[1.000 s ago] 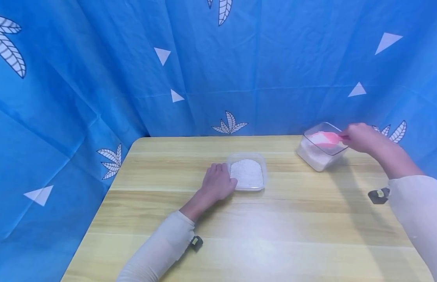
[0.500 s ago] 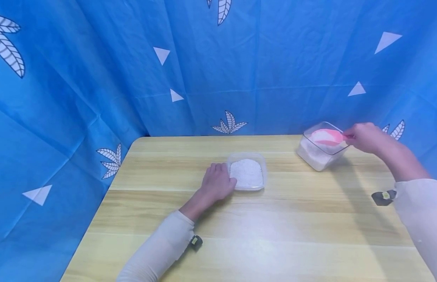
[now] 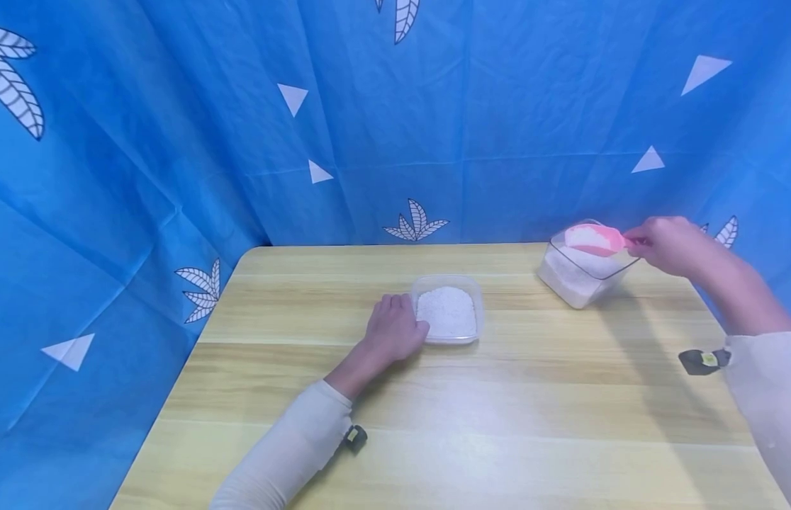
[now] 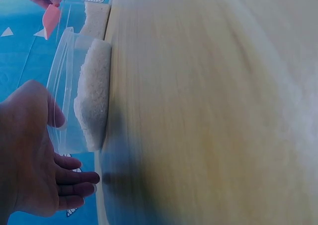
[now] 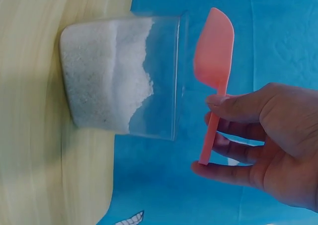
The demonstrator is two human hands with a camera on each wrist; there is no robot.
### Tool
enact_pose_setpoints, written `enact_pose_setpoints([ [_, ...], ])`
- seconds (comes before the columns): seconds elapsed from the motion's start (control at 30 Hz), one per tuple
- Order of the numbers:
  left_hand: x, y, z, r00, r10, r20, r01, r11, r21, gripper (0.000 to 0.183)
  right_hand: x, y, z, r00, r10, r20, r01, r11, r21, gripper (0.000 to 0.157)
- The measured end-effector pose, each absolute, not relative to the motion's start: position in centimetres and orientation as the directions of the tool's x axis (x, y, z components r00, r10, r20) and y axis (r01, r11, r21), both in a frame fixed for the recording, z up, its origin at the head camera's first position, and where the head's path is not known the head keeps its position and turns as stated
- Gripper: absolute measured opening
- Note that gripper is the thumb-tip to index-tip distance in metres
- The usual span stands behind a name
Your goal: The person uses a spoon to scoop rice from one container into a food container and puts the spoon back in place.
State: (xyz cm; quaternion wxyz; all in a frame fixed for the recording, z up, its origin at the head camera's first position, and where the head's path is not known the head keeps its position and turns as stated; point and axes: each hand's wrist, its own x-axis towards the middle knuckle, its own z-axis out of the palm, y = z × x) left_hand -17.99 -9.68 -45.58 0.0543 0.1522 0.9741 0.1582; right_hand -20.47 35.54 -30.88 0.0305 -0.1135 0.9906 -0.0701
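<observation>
Lifts pink scoop [image 3: 599, 250], loaded with white grains [image 3: 582, 236], higher than a second ago, now just above open top of deep box [image 3: 566, 287]. Left to right: rests left hand [image 3: 394, 331] against left side of shallow tub [image 3: 449, 341], with fingers loosely spread; finds tub upright on table [image 3: 529, 404], filled with grains; finds deep box part-filled, near far edge; grips scoop handle in right hand [image 3: 671, 244].

Behind the pale wood-grain worktop [image 3: 529, 411] and along its left and right sides hangs a creased blue curtain [image 3: 497, 106], printed with white triangles [image 3: 293, 98] and dark-outlined leaves [image 3: 418, 216].
</observation>
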Motion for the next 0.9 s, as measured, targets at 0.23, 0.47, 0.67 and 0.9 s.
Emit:
enact_pose_setpoints([
  [0.23,-18.1,-9.6,-45.8,-0.948,0.313,-0.059,0.278,0.903,0.328,0.05,-19.9,34.3,-30.5,-0.971,-0.235,-0.041,-0.224,0.959,-0.175,0.035],
  [0.47,-18.1,-9.6,-45.7,-0.947,0.315,-0.056,0.281,0.904,0.321,0.05,-19.4,32.0,-30.2,-0.969,-0.246,-0.033,-0.235,0.951,-0.2,0.038],
  [0.67,-18.0,-9.6,-45.6,-0.947,0.315,-0.062,0.28,0.904,0.322,0.049,-19.2,30.1,-30.8,-0.945,-0.325,0.027,-0.324,0.926,-0.193,0.033],
  [0.9,-18.0,-9.6,-45.5,-0.949,0.309,-0.069,0.273,0.909,0.315,0.05,-19.1,28.1,-31.7,-0.912,-0.397,0.102,-0.41,0.887,-0.211,0.028],
])
